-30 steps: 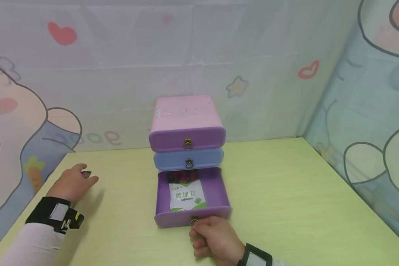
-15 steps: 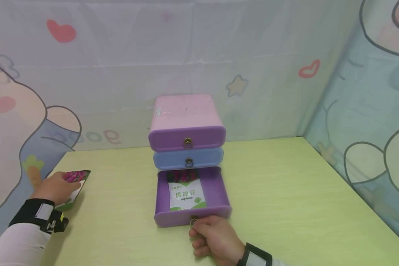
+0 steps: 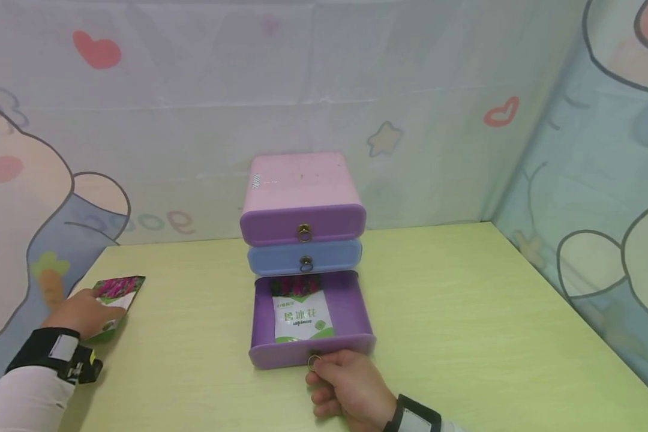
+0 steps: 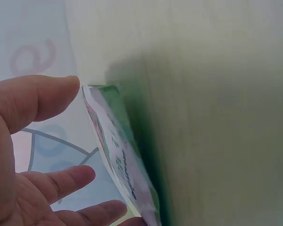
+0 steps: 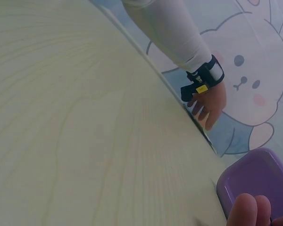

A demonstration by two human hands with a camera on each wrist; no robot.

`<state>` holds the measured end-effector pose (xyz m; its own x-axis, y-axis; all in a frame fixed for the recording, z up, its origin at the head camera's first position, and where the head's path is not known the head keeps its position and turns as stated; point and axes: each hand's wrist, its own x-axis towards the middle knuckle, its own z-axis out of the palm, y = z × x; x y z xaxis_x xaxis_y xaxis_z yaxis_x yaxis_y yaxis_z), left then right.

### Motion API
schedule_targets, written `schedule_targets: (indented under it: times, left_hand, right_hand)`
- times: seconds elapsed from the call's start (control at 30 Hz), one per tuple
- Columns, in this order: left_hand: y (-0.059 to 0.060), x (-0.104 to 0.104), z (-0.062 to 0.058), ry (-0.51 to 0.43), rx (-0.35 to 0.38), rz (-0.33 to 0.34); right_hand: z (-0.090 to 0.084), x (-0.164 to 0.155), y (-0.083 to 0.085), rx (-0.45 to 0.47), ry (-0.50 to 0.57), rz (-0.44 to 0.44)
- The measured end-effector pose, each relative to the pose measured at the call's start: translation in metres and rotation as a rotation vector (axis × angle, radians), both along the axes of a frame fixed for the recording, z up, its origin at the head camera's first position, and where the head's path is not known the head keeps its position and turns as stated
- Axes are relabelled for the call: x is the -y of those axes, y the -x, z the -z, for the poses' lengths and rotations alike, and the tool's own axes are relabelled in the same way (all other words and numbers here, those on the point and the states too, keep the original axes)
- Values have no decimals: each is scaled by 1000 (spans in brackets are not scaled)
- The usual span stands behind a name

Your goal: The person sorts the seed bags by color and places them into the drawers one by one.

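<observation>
In the head view, my left hand (image 3: pixel 83 313) lies over a flower seed packet (image 3: pixel 116 289) on the left of the table. The left wrist view shows its thumb (image 4: pixel 47 96) at the edge of the packet (image 4: pixel 120 150), with fingers loosely extended and apart from the thumb. My right hand (image 3: pixel 353 384) pinches the small ring pull (image 3: pixel 313 362) of the purple bottom drawer (image 3: pixel 275 355), which is pulled out. Inside that drawer lies a similar white and green packet (image 3: pixel 302 318) with pink flowers at its top, face up.
The pink drawer cabinet (image 3: pixel 302 180) stands at the middle back. Its purple top drawer (image 3: pixel 270 227) and blue middle drawer (image 3: pixel 272 261) each carry a ring pull. Patterned cloth (image 3: pixel 205 132) hangs behind the pale yellow table (image 3: pixel 464 312) and along its sides.
My left hand has drawn back left and down toward the table's left edge, and more of the packet's flower print shows. The right hand has kept its pinch on the ring pull.
</observation>
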<state>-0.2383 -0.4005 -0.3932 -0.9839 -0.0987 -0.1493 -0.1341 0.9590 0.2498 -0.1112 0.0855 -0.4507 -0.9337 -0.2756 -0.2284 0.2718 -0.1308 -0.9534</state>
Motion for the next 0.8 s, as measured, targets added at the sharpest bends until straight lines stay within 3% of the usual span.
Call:
schedule_targets:
  times: [0.8]
  left_hand:
    - [-3, 7, 7, 7, 63, -55]
  right_hand:
    - [0, -1, 0, 6, 2, -8]
